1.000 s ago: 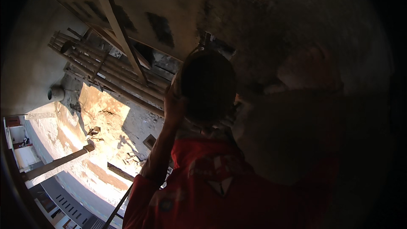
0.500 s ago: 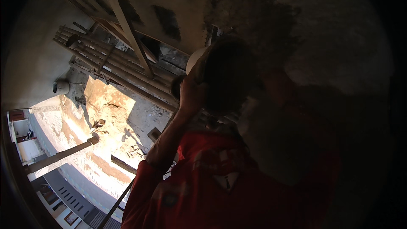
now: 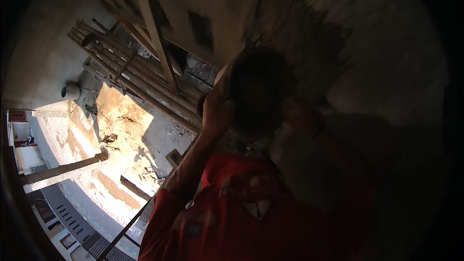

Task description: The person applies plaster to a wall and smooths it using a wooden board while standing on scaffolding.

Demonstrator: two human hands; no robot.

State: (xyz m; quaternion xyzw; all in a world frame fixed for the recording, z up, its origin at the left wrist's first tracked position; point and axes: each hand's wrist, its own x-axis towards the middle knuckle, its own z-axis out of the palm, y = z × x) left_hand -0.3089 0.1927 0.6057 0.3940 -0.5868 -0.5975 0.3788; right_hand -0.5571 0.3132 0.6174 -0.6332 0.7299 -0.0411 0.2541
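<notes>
A dark, round bucket (image 3: 261, 89) is held up in front of my chest, its mouth turned toward me. What lies inside it is lost in shadow. My left hand (image 3: 216, 114) is closed around the bucket's left side, thumb over the rim. At its right side, in deep shade, is my right hand (image 3: 300, 116); its fingers are too dark and smeared to make out. Just beyond the bucket, the wall (image 3: 386, 48) carries a dark, damp-looking patch (image 3: 309, 34).
Bamboo poles (image 3: 145, 79) lashed together lie to the left, with a slanting wooden beam (image 3: 152, 29) crossing beyond them. Far below, a second bucket (image 3: 71, 91) stands by a wall. The ground (image 3: 125, 121) is sunlit, with a wooden post (image 3: 67, 168) jutting over it.
My right hand has come closer to the bucket's right side. The bucket is turned slightly more toward me, and the view has shifted a little. My left hand keeps its grip.
</notes>
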